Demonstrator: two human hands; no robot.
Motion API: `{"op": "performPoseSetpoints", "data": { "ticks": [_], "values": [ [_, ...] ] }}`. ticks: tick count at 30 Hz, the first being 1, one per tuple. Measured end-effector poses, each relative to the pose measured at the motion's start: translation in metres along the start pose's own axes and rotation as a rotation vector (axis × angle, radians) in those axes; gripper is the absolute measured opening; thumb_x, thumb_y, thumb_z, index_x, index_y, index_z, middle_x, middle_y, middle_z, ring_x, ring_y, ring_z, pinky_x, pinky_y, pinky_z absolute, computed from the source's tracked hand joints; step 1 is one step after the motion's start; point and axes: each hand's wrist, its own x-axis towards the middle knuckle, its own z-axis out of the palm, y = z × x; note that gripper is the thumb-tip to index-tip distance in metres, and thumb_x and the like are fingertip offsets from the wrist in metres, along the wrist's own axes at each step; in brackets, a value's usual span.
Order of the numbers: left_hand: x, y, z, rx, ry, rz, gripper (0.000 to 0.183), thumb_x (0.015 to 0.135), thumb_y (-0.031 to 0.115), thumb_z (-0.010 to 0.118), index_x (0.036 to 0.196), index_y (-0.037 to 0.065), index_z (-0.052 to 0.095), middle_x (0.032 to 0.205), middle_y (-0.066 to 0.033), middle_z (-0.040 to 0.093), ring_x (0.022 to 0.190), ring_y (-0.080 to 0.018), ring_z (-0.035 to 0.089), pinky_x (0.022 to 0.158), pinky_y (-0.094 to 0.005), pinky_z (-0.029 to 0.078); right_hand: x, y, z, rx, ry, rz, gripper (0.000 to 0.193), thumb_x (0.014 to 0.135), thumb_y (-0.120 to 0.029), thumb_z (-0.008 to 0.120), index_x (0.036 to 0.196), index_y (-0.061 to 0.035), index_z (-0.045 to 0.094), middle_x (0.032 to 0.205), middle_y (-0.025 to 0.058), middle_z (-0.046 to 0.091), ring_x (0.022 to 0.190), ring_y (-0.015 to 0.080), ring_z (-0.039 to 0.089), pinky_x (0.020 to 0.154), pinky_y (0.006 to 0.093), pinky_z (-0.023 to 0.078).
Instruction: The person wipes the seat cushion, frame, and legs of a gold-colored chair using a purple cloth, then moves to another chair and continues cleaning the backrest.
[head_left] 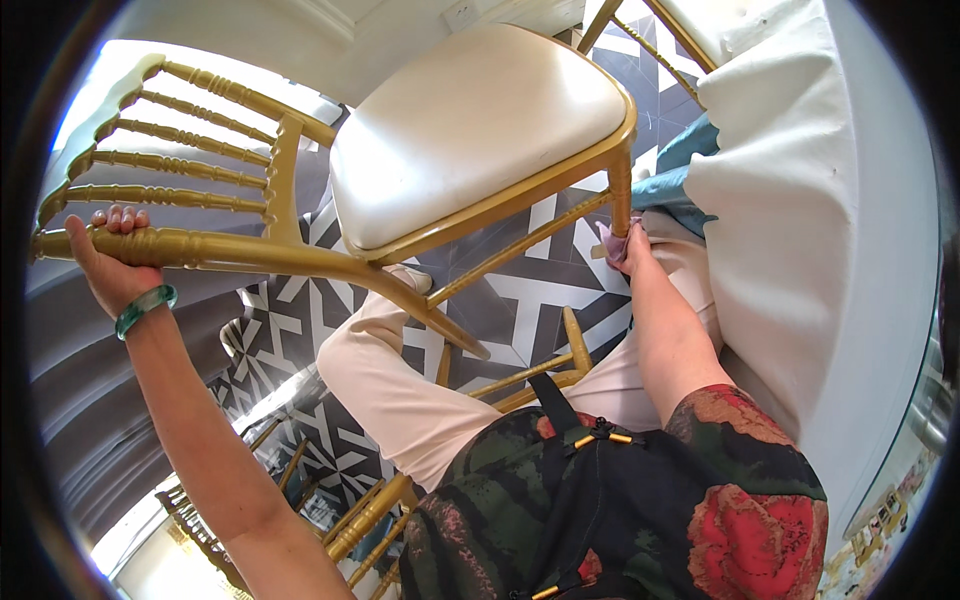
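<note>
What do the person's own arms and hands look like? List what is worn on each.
Left hand: bare, with a green bangle around the wrist and a bare forearm. Right hand: bare, nothing seen on the wrist, and a short floral sleeve in red and dark green on the upper arm.

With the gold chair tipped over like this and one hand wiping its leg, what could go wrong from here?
1. The chair is tilted and seems steadied mainly by the left hand on its back rail; a slipped grip could let it drop onto the person's leg.
2. The right hand presses a small purple cloth on the chair leg, possibly pushing the chair sideways.
3. The white tablecloth hangs close and might snag.
</note>
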Motion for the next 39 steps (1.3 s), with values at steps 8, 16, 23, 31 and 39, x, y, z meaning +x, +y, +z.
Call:
{"op": "performPoseSetpoints", "data": {
  "ticks": [8,16,23,31,39],
  "values": [
    [-0.002,0.003,-0.003,-0.025,-0.016,0.006,0.040,0.078,0.040,0.072,0.076,0.009,0.046,0.067,-0.0016,0.044,0.061,-0.0142,0.044,0.063,-0.0294,0.041,0.012,0.011,0.013,0.587,-0.086,-0.072,0.034,0.093,-0.028,0.032,0.113,-0.0076,0.049,0.103,0.0130,0.055,0.090,0.0303,0.060,0.076,0.0497,0.053],
    [-0.001,-0.012,0.006,-0.048,0.012,0.041,0.041,0.078,0.042,0.071,0.078,0.009,0.047,0.066,-0.0017,0.046,0.059,-0.0137,0.046,0.058,-0.0294,0.044,-0.063,-0.013,0.038,0.708,-0.235,-0.170,0.034,0.092,-0.023,0.033,0.113,-0.0065,0.054,0.112,0.0113,0.059,0.102,0.0281,0.058,0.086,0.0430,0.049],
    [0.005,-0.007,0.005,-0.090,-0.029,0.085,0.041,0.075,0.039,0.073,0.077,0.009,0.045,0.064,-0.0033,0.047,0.057,-0.0166,0.047,0.056,-0.0329,0.046,-0.116,0.004,0.047,0.606,-0.732,-0.232,0.030,0.095,-0.023,0.039,0.116,-0.0050,0.050,0.114,0.0102,0.057,0.104,0.0248,0.056,0.085,0.0410,0.047],
    [-0.026,-0.001,0.046,-0.101,0.174,0.122,0.037,0.079,0.041,0.070,0.085,0.008,0.054,0.059,0.0006,0.047,0.046,-0.0099,0.046,0.043,-0.0228,0.042,-0.209,0.136,0.141,-0.348,-0.847,-0.006,0.028,0.085,-0.014,0.055,0.112,-0.0067,0.052,0.101,0.0076,0.061,0.092,0.0195,0.062,0.072,0.0342,0.050],
    [-0.009,-0.004,0.044,-0.145,0.122,0.142,0.033,0.080,0.039,0.068,0.079,0.010,0.053,0.057,-0.0002,0.047,0.045,-0.0111,0.046,0.043,-0.0232,0.041,-0.162,0.222,0.139,-1.104,-0.748,-0.645,0.036,0.079,-0.025,0.061,0.109,-0.0042,0.055,0.090,0.0112,0.064,0.081,0.0224,0.064,0.068,0.0355,0.051]
  ]
}}
